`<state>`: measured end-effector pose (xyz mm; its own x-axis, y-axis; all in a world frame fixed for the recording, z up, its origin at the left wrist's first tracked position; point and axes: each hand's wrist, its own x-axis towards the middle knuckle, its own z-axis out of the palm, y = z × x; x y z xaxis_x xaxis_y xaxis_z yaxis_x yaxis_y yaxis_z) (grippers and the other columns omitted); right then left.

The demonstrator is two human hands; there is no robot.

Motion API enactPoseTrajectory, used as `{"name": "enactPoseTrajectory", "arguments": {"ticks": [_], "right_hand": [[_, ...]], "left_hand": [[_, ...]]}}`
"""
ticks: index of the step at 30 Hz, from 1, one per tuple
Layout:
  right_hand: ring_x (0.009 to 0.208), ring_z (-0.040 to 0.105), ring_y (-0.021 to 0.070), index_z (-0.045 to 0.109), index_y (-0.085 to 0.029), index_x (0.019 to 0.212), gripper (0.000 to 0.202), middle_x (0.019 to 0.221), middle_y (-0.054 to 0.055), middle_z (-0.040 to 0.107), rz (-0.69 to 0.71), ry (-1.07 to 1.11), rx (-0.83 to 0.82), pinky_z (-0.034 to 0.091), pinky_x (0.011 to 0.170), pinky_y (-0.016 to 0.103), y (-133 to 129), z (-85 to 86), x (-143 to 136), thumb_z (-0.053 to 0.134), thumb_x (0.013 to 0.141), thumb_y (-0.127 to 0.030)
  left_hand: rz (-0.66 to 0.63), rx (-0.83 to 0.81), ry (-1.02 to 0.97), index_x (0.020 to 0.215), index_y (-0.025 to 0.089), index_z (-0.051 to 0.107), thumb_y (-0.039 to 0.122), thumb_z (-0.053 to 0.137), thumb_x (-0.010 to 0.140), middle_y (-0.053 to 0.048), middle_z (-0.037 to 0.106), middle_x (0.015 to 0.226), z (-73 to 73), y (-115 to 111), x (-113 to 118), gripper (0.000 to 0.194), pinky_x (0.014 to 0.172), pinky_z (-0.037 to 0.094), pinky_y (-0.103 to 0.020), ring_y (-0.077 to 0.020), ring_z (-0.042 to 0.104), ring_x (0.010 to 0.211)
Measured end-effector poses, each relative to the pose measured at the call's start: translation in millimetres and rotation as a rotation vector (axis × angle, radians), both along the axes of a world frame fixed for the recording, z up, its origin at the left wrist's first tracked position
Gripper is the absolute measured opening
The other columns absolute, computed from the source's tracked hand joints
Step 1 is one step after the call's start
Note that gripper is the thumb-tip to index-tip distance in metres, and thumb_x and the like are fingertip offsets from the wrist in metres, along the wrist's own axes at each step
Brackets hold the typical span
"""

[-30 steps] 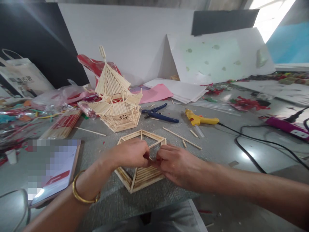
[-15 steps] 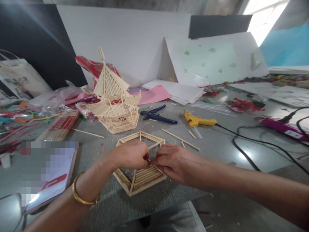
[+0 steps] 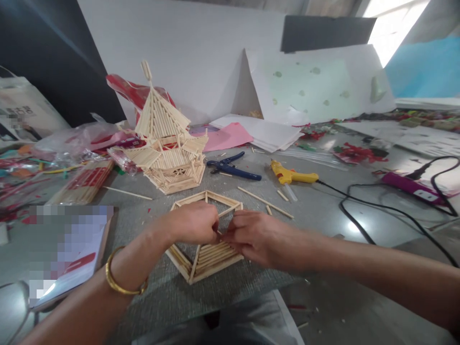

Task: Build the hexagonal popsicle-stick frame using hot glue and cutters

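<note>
1. You are bringing your L hand (image 3: 197, 223) and R hand (image 3: 257, 237) together above the hexagonal stick frame (image 3: 217, 270), which is lying flat on the tabletop (image 3: 316, 213) directly before you.
2. Fingers: on both hands they are bending inward & almost meeting, near the middle of the frame. The tips are hiding each other, so I cannot tell if they are gripping sth. or only pressing.
3. Step in hand, in my judgement: you are prob. filling the near section, where parallel slats (image 3: 215, 253) are lying side by side. Its narrow inner end is sitting under your fingers. The far sections are showing open gaps.
4. Next move, I think, is calling for light, steady pressure: keeping any new piece parallel w/ the other slats, & not pushing the frame askew.
5. If glue is needed, you will be reaching fwd. w/ the R hand: the yellow glue gun (image 3: 293, 177) is resting beyond it, a bit to the right. The blue cutter (image 3: 235, 171) is lying left of the gun, & a loose long stick (image 3: 266, 202) is lying nearer to you.
</note>
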<state>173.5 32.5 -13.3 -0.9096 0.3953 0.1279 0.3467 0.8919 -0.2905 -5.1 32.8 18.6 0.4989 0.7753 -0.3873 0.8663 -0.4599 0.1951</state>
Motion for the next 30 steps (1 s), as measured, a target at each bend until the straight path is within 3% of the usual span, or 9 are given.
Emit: {"name": "enactPoseTrajectory", "arguments": {"ticks": [4,13,18,23,30], "right_hand": [[0.067,0.055,0.0095,0.069,-0.016,0.079,0.023,0.072,0.000,0.065,-0.123,-0.048,-0.156,0.037,0.063,0.021,9,10.9,-7,0.049,0.077,-0.007],[0.056,0.052,0.0069,0.073,-0.014,0.083,0.019,0.068,0.001,0.068,-0.105,-0.242,-0.325,0.034,0.052,0.017,33,10.6,-29,0.056,0.076,-0.012],[0.052,0.057,0.0086,0.071,-0.009,0.084,0.018,0.066,0.002,0.066,-0.196,-0.336,-0.629,0.038,0.045,0.015,42,10.8,-35,0.058,0.076,-0.018],[0.052,0.060,0.0109,0.069,-0.008,0.085,0.016,0.069,0.004,0.066,-0.278,-0.381,-0.768,0.044,0.042,0.017,44,13.1,-41,0.059,0.076,-0.017],[0.049,0.059,0.0096,0.067,-0.009,0.078,0.008,0.059,-0.001,0.061,-0.337,-0.358,-0.990,0.047,0.044,0.018,46,12.0,-43,0.059,0.075,-0.011]], "left_hand": [[-0.013,0.011,0.004,0.066,0.018,0.069,0.029,0.052,0.064,-0.001,0.059,0.056,-1.8,1,-1,0.020,0.046,0.027,-0.023,-0.0106,0.046,0.050],[-0.037,0.007,0.012,0.062,0.017,0.067,0.030,0.054,0.064,0.000,0.057,0.053,-1.8,3,-2,0.018,0.044,0.028,-0.023,-0.0112,0.046,0.048],[-0.008,-0.031,0.003,0.064,0.018,0.067,0.026,0.053,0.062,0.000,0.056,0.055,-0.3,2,-3,0.016,0.045,0.029,-0.022,-0.0118,0.049,0.053],[-0.027,-0.065,-0.036,0.065,0.018,0.067,0.025,0.052,0.062,0.000,0.061,0.059,-1.3,4,-4,0.017,0.047,0.030,-0.023,-0.0116,0.051,0.054],[-0.012,-0.093,-0.067,0.062,0.018,0.067,0.022,0.050,0.061,0.000,0.062,0.057,-0.7,2,-7,0.017,0.047,0.030,-0.023,-0.0116,0.051,0.053]]}}
